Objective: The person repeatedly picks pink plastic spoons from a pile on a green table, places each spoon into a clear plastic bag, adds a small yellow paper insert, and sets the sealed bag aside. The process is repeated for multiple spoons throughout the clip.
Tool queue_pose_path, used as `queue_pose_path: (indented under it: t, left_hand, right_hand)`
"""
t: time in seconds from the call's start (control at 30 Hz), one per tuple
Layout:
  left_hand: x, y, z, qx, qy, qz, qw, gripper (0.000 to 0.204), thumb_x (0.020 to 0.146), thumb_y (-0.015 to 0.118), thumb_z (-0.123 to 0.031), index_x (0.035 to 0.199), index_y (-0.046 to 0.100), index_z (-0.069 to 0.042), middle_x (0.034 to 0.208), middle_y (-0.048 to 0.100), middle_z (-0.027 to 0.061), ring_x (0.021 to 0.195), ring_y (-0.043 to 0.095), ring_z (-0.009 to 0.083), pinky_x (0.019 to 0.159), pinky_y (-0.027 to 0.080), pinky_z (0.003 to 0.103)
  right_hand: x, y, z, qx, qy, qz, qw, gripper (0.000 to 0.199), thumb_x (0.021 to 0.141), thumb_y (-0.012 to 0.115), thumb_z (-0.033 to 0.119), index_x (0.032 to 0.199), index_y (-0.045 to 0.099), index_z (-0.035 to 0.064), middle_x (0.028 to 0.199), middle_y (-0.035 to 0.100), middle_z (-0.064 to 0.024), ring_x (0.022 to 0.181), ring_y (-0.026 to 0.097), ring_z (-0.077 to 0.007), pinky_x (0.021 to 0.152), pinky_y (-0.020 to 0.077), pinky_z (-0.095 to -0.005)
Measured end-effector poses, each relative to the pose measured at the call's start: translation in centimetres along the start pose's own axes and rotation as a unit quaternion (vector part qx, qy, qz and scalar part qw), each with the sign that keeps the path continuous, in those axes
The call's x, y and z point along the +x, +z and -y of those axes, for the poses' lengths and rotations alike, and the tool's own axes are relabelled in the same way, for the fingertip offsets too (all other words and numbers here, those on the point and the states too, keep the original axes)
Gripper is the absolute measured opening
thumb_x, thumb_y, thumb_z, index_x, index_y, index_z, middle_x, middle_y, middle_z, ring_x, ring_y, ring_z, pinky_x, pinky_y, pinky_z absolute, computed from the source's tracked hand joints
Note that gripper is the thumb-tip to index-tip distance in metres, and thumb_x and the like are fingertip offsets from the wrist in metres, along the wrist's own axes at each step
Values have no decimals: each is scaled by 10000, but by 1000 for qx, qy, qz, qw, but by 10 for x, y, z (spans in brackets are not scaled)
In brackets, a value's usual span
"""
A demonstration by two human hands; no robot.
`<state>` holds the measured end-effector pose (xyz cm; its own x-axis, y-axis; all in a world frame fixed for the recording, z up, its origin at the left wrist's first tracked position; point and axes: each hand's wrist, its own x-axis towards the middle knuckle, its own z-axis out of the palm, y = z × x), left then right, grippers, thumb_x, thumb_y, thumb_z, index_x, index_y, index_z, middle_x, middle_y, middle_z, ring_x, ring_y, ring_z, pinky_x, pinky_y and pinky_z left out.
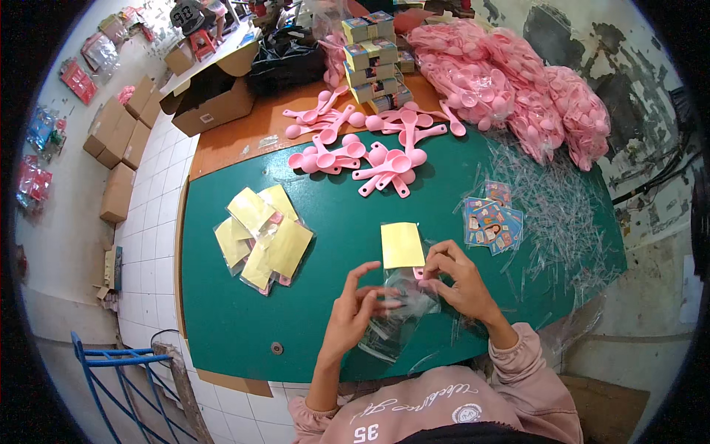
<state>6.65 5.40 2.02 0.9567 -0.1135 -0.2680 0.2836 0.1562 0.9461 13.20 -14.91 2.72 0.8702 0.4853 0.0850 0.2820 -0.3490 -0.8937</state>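
Observation:
In front of me, a pale yellow card (403, 246) lies in a clear plastic sleeve, with the end of a pink spoon handle (419, 273) showing at its lower edge. My right hand (460, 283) pinches the sleeve's plastic beside that handle. Over loose clear bags (390, 333), my left hand (356, 307) has its index finger stretched out and its fingers apart; some are smeared by motion. To the left is a loose pile of packed yellow cards (285, 248) in clear sleeves, with bits of pink under them. Printed blue picture cards (492, 224) are spread to the right.
Pink scoop spoons (384, 159) lie in heaps across the green table mat (222, 318). Bulging bags of pink spoons (510, 89) and stacked card bundles (372, 59) stand behind. Clear plastic strips (555, 214) litter the right side. An open cardboard box (214, 107) sits far left.

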Motion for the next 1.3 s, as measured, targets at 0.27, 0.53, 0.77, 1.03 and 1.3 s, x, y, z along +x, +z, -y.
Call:
queue_pose_path:
  t: [0.27, 0.53, 0.77, 1.03, 1.3]
  left_hand:
    - [7, 10, 12, 185, 96, -48, 977, 90, 815, 599, -29, 879, 562, 22, 858, 583, 47, 816, 554, 98, 705, 497, 237]
    - [11, 14, 17, 196, 59, -87, 975, 131, 812, 626, -105, 841, 578, 14, 738, 601, 26, 689, 545, 65, 621, 459, 205]
    - [13, 15, 20, 217, 49, -169, 960, 145, 789, 655, -90, 808, 593, 40, 723, 615, 72, 661, 576, 80, 605, 476, 222]
    - [15, 15, 21, 180, 36, -160, 970, 134, 810, 636, -97, 827, 557, 9, 724, 607, 30, 661, 559, 68, 584, 462, 213]
    - [17, 13, 32, -69, 35, -126, 989, 67, 861, 545, -44, 891, 498, -6, 819, 539, 35, 657, 486, 53, 552, 438, 204]
  right_hand:
    - [-2, 3, -16, 204, 29, 58, 977, 120, 773, 646, 59, 859, 566, 33, 893, 519, -43, 857, 524, -121, 694, 463, -239]
    - [-3, 18, -24, 319, 187, 46, 928, 127, 855, 574, 105, 867, 519, -9, 786, 576, -46, 693, 598, -119, 655, 505, -240]
    - [-1, 23, -21, 323, 214, 24, 922, 120, 874, 540, 92, 892, 493, -17, 790, 583, -75, 674, 612, -137, 568, 523, -263]
    - [1, 29, -24, 320, 220, -22, 921, 120, 866, 538, 62, 882, 456, -24, 747, 594, -112, 589, 609, -143, 495, 512, -248]
    - [1, 33, -23, 277, 186, -58, 941, 97, 853, 533, 39, 887, 456, -10, 716, 586, -101, 555, 603, -135, 471, 500, -245]
